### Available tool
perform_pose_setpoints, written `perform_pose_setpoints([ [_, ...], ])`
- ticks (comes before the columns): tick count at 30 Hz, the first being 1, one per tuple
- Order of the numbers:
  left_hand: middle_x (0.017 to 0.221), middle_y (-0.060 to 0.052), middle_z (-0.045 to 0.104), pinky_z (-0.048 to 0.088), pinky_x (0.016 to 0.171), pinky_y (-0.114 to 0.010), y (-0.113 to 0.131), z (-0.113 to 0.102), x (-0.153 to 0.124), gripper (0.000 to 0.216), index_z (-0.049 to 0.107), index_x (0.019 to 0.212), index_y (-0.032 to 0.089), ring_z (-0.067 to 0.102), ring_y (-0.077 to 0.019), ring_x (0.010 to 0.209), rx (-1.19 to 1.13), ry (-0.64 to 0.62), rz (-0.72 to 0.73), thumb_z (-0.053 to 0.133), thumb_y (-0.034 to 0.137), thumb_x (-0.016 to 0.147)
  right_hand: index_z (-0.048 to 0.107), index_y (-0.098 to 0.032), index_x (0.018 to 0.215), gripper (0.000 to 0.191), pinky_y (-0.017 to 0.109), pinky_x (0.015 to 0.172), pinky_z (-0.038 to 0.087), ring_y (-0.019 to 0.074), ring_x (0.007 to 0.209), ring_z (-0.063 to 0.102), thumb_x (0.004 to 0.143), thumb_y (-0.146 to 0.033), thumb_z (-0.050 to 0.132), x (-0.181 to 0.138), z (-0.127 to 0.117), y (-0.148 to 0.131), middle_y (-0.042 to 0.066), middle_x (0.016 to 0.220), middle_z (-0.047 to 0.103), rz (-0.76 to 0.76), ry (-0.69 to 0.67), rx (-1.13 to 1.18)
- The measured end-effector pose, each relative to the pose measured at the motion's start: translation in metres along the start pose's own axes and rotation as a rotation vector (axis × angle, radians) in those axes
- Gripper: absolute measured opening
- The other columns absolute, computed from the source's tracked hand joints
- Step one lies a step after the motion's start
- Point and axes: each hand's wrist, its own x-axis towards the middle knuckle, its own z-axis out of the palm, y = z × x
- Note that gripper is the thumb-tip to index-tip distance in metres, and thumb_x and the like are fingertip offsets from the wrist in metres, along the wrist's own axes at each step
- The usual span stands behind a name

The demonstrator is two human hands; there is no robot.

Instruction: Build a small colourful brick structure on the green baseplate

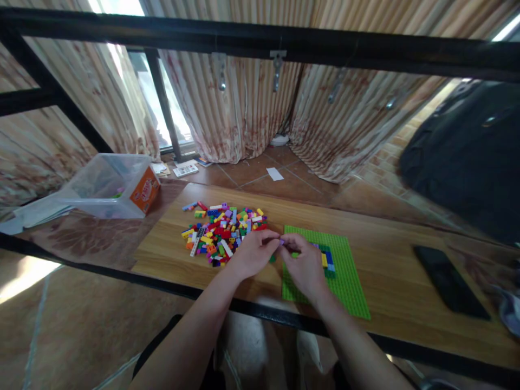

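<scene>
My left hand (254,252) and my right hand (304,265) meet fingertip to fingertip over the left edge of a green baseplate (345,271). Between the pinched fingers shows a small purple brick (281,242); both hands are closed around it. A few bricks, blue, yellow and green (327,260), are stuck on the baseplate just right of my right hand. A heap of loose coloured bricks (221,230) lies on the wooden table (390,260), touching my left hand's far side.
A clear plastic tub with an orange label (109,187) lies tipped at the table's far left. A black phone (449,281) rests at the right. A black metal frame (260,40) crosses overhead, and curtains hang behind. A dark bag (467,157) sits at the right.
</scene>
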Motion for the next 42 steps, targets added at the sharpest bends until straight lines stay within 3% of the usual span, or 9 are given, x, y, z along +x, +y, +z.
perform_pose_setpoints([
  [5,0.074,0.0,0.07,0.048,0.066,-0.024,0.002,0.015,0.002,0.018,0.071,0.081,0.016,0.061,-0.0128,0.068,-0.122,0.006,-0.038,0.054,0.017,0.083,0.065,-0.02,0.086,0.011,0.029,0.072,0.052,0.0148,0.073,0.065,0.082,-0.022,0.055,-0.001,-0.007,0.003,0.002,0.081,0.071,0.004,-0.033,0.042],
  [12,0.067,0.0,0.066,0.045,0.059,-0.022,-0.002,0.03,0.008,0.011,0.07,0.076,0.015,0.057,-0.0114,0.061,-0.268,0.043,-0.086,0.064,0.024,0.078,0.07,-0.022,0.099,0.022,0.032,0.08,0.053,0.0175,0.087,0.069,0.086,-0.021,0.052,-0.006,-0.032,0.002,0.004,0.096,0.075,-0.018,-0.074,-0.04],
  [17,0.067,0.0,0.067,0.043,0.059,-0.023,-0.001,0.043,0.013,0.01,0.071,0.075,0.015,0.057,-0.012,0.062,-0.293,0.028,-0.084,0.066,0.024,0.075,0.069,-0.021,0.093,0.017,0.03,0.075,0.053,0.0166,0.081,0.069,0.085,-0.023,0.054,-0.006,-0.048,0.007,0.003,0.088,0.074,0.017,-0.097,-0.012],
  [22,0.069,-0.001,0.066,0.044,0.06,-0.022,0.004,0.06,0.018,0.01,0.07,0.077,0.015,0.058,-0.012,0.064,-0.366,-0.004,-0.104,0.064,0.023,0.077,0.066,-0.021,0.086,0.011,0.029,0.071,0.052,0.016,0.075,0.067,0.083,-0.025,0.057,-0.005,-0.057,0.017,0.001,0.08,0.072,0.097,-0.059,0.013],
  [28,0.075,-0.002,0.068,0.047,0.059,-0.022,0.004,0.074,0.026,0.012,0.064,0.086,0.015,0.064,-0.0123,0.063,-0.457,0.027,-0.29,0.057,0.023,0.082,0.071,-0.021,0.101,0.024,0.037,0.084,0.053,0.0202,0.089,0.069,0.082,-0.032,0.06,-0.001,-0.078,0.037,0.007,0.099,0.075,0.158,0.088,0.001],
  [31,0.073,-0.002,0.067,0.047,0.06,-0.022,-0.001,0.075,0.03,0.01,0.065,0.085,0.014,0.063,-0.0121,0.063,-0.378,0.063,-0.231,0.058,0.022,0.081,0.07,-0.019,0.094,0.022,0.037,0.082,0.054,0.0213,0.085,0.07,0.081,-0.034,0.061,0.003,-0.096,0.053,0.008,0.092,0.075,0.204,0.148,-0.018],
  [34,0.069,-0.001,0.064,0.046,0.059,-0.022,-0.006,0.074,0.032,0.01,0.066,0.08,0.014,0.063,-0.012,0.063,-0.301,0.055,-0.164,0.059,0.021,0.081,0.066,-0.019,0.092,0.017,0.036,0.08,0.054,0.0211,0.085,0.07,0.081,-0.031,0.06,0.003,-0.109,0.065,0.008,0.09,0.074,0.248,0.115,-0.053],
  [42,0.074,-0.002,0.067,0.049,0.062,-0.024,-0.007,0.074,0.031,0.012,0.067,0.084,0.014,0.065,-0.0145,0.066,-0.194,0.028,-0.097,0.057,0.021,0.082,0.066,-0.021,0.089,0.015,0.035,0.079,0.049,0.0198,0.084,0.065,0.085,-0.027,0.053,-0.001,-0.104,0.072,0.005,0.09,0.071,0.159,-0.084,-0.313],
])
